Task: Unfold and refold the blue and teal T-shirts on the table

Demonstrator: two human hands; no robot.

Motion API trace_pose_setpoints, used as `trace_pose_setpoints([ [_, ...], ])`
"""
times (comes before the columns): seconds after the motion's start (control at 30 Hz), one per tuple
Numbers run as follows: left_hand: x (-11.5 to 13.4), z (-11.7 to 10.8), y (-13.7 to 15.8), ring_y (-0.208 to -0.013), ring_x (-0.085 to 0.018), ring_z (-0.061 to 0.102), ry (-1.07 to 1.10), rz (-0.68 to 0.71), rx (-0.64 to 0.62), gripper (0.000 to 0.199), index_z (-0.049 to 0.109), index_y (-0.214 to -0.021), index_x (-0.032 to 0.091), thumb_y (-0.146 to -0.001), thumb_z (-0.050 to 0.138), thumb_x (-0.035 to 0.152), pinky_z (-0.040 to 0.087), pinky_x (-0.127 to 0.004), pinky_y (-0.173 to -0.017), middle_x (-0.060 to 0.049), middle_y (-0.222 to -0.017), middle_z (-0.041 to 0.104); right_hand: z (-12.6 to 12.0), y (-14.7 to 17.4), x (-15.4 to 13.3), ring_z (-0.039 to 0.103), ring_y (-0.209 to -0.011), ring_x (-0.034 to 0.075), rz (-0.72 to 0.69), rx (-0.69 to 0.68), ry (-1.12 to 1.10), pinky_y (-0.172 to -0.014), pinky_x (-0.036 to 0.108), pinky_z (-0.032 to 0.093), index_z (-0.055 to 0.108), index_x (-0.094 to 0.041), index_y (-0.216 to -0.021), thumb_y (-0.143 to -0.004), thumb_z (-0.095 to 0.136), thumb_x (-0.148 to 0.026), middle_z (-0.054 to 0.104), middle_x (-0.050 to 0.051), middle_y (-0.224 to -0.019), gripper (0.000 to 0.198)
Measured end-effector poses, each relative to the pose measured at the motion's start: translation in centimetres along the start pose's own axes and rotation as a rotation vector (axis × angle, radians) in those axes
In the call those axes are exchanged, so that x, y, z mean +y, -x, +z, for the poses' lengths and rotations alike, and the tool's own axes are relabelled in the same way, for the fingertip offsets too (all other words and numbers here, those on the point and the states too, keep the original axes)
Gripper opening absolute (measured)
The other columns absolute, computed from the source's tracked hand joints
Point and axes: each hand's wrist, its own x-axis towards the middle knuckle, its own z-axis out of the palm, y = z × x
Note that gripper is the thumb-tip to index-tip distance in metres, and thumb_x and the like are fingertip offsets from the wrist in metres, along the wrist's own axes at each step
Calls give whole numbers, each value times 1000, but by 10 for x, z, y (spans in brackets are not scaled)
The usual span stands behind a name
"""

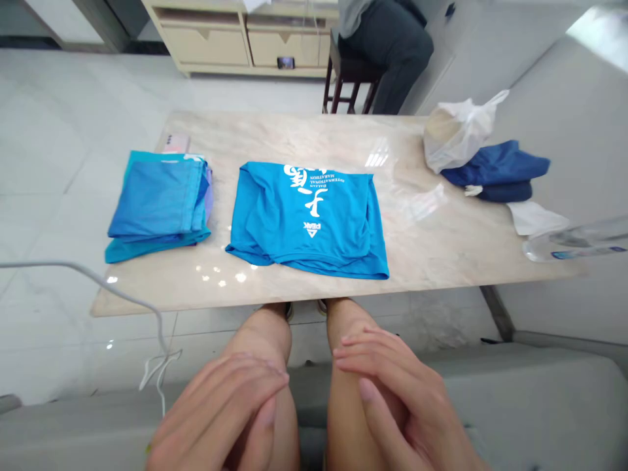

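Observation:
My left hand (226, 405) lies on my left thigh with its fingers stretched out and holds nothing. On the other thigh rests my right hand (397, 386), also open, its fingers apart from the thumb. Beyond my knees, on the marble-patterned table (314, 136), a folded blue T-shirt (275, 219) lies flat with white printed lettering facing up. To its left sits a stack of folded blue and teal clothes (154, 199), with a bit of purple cloth at its right side. Neither hand touches any of the clothes.
A pale phone (177, 143) lies behind the stack. At the table's right are a white plastic bag (458, 134), dark blue cloth (505, 171) and a clear bottle (574, 242) on its side. A white cable (122, 294) hangs front left. A person (392, 42) sits on a stool beyond.

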Motion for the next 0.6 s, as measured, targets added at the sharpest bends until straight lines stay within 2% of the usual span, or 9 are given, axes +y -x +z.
trace_pose_setpoints([
  [0.1, 28, 5, -15, -100, -27, 79, 15, 18, 76, 33, 77, -118, 38, -99, 55, 22, 67, -48, -92, -1, -111, 84, 10, 2, -8, 78, -109, 28, -73, 51, -33, -103, 50, 65, 79, -34, -113, -101, 58, -22, 82, 6, -112, 27],
  [0.2, 31, 11, -16, -98, -27, 78, -83, 16, 108, 27, 77, -102, 28, -105, 51, 28, 64, -46, -91, -5, -106, 83, 26, 7, -8, 76, -106, 26, -113, 119, 0, -99, 45, 63, 78, -27, -105, -103, 56, -21, 81, 6, -108, 23],
  [0.37, 30, 13, -13, -110, -30, 75, -204, -22, 47, 31, 78, -97, 24, -106, 50, 31, 58, -49, -104, -9, -110, 84, 40, 17, -9, 73, -108, 27, -210, 208, 106, -101, 44, 58, 76, -22, -101, -100, 52, -18, 79, 10, -109, 24],
  [0.5, 40, 8, -7, -108, -31, 73, -240, -72, 1, 32, 79, -97, 21, -106, 48, 29, 58, -49, -103, -12, -108, 82, 37, 22, -7, 71, -109, 29, -228, 229, 160, -104, 45, 57, 76, -20, -101, -98, 51, -17, 78, 11, -106, 26],
  [0.6, 39, 4, 1, -115, -30, 72, -237, -54, 34, 33, 80, -105, 20, -104, 48, 28, 57, -49, -107, -12, -116, 82, 31, 23, -2, 72, -109, 28, -213, 253, 145, -105, 45, 58, 77, -19, -102, -98, 52, -19, 78, 12, -108, 26],
])
